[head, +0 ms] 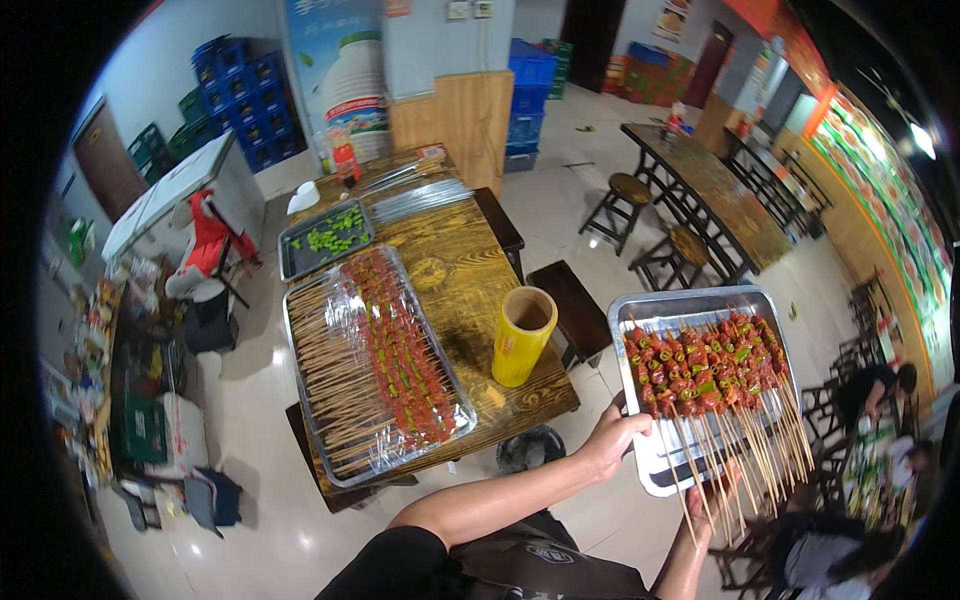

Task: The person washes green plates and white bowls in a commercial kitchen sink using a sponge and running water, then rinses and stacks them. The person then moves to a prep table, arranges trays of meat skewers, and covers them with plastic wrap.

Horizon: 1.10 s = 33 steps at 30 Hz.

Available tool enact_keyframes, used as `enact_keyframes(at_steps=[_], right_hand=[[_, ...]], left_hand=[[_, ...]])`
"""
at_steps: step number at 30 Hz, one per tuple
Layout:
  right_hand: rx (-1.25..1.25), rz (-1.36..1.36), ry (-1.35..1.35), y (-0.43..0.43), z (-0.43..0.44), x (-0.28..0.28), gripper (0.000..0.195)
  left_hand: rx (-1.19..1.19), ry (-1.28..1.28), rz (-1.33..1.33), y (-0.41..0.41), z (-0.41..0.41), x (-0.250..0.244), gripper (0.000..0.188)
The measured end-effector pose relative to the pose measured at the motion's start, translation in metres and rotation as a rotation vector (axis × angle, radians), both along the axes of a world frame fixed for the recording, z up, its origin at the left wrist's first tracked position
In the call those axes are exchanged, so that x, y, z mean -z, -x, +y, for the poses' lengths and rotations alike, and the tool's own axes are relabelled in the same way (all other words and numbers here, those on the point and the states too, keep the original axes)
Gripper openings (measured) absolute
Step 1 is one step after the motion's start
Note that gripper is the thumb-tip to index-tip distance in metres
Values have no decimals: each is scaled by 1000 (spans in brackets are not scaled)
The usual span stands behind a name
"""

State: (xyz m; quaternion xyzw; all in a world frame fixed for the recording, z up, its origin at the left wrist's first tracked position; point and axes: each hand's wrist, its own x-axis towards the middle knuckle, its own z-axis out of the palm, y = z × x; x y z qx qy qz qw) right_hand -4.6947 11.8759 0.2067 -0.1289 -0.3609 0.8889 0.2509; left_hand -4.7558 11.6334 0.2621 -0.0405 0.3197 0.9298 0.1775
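My left hand [616,441] grips the left rim of a stainless steel tray [651,491], held up off the table at the right. Meat skewers with green pepper pieces [705,364] lie in it, their bamboo sticks jutting over the near rim. My right hand [712,491] supports that near rim, partly hidden by the sticks. On the wooden table [457,262], a second metal tray [450,364] holds rows of raw meat skewers [405,360] under clear film. A yellow cling film roll [521,341] stands upright near the table's right corner.
Behind the large tray is a dark tray of cut green peppers [330,236]. Metal skewers [424,201] and a red-labelled bottle [345,161] are at the table's far end. Benches [570,307] flank it; a black bucket [531,448] is on the floor. People [877,390] sit at right.
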Motion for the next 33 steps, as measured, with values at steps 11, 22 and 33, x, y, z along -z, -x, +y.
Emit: enact_keyframes(at_steps=[11,22,33], right_hand=[[-498,158,-32,234,14,6,30],[-769,14,-8,427,-60,86,13],[-1329,-311,-11,515,-206,149,26]], left_hand=[[127,34,99,98,-14,9,78],[217,457,-142,2,-102,91,39],[-490,278,-835,-26,21,124,42]])
